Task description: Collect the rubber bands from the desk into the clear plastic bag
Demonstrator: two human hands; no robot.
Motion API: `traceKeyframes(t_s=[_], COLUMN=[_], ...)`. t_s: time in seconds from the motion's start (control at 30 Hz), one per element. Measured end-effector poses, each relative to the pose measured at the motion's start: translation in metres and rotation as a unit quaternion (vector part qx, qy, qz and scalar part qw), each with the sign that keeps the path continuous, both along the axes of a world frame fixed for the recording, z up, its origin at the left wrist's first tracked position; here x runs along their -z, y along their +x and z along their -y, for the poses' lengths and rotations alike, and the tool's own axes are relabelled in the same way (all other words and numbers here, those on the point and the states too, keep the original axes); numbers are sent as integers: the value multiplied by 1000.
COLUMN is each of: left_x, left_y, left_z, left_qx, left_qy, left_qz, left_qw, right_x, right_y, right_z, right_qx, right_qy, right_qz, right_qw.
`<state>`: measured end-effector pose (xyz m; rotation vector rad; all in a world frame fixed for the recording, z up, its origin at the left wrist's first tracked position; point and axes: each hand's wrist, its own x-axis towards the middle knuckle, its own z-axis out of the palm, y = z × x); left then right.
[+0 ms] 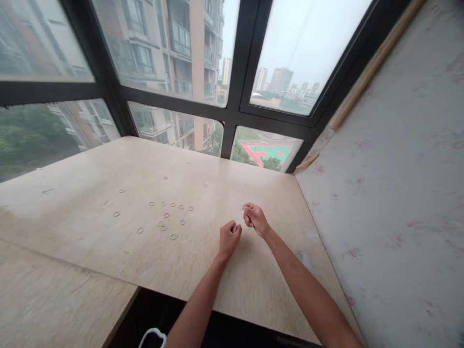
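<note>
My left hand [229, 239] is curled into a fist over the tabletop; whatever its fingers enclose, if anything, is hidden. Just right of it and a little farther off, my right hand [255, 219] is closed too, thumb and fingers pressed together. A thin pale ring [240, 207] shows right beside the right fingertips; whether they grip it or it lies on the table behind them is unclear. Several similar thin rings, like rubber bands, lie scattered to the left, among them a red ring [166, 215], a yellowish ring [173, 204] and a dark greenish ring [140, 230].
The pale marbled tabletop [203, 270] reaches back to dark-framed windows [232, 117]. A flowered wall [391, 193] bounds the right side. Near it lies a clear plastic piece [306, 261]. A white looped object [153, 331] sits below the front edge.
</note>
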<state>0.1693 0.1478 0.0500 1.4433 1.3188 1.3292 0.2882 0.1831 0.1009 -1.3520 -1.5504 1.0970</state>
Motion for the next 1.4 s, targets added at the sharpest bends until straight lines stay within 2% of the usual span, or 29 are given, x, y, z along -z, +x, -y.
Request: traceKeyframes(t_s=[0.13,0.2,0.3,0.43,0.5,0.53,0.6,0.67,0.8,0.9,1.0,1.13,1.17,1.3,1.4], left_x=[-5,-6,-6,-7,-8,-9,-9,-9,-9,-9,-7,-3,-2,-4,-9], left_y=[-2,-2,-2,-1,-2,-2,-2,-3,-4,-4,-5,-8,-9,-18,-36], left_z=[1,1,2,2,3,3,3,2,2,2,3,7,8,9,6], left_qx=[0,3,7,4,2,2,6,11,5,3,8,23,29,91,130], left_qy=[-7,-10,-11,-8,-7,-8,-13,-18,-32,-35,-30,-14,-10,-6,-7], left_qz=[-9,-11,-12,-22,-28,-30,-35,-38,-50,-52,-44,-29,-28,-65,-120], left_qw=[1000,1000,1000,1000,1000,999,999,999,998,998,999,999,999,994,984], right_x=[-2,-4,-7,-9,-8,-7,-6,-6,-10,-3,17,46,50,50,48], right_y=[53,84,129,172,183,187,190,190,186,177,158,132,129,130,132], right_z=[63,93,133,166,173,175,176,176,177,183,197,214,215,213,209], right_qx=[59,109,214,345,361,346,299,280,325,301,257,133,122,160,152], right_qy=[-19,-5,41,91,99,89,49,29,94,125,150,169,168,145,144], right_qz=[-52,-37,42,162,240,289,386,438,430,400,374,359,356,330,331], right_qw=[997,993,975,920,896,888,871,854,837,857,879,908,911,919,920])
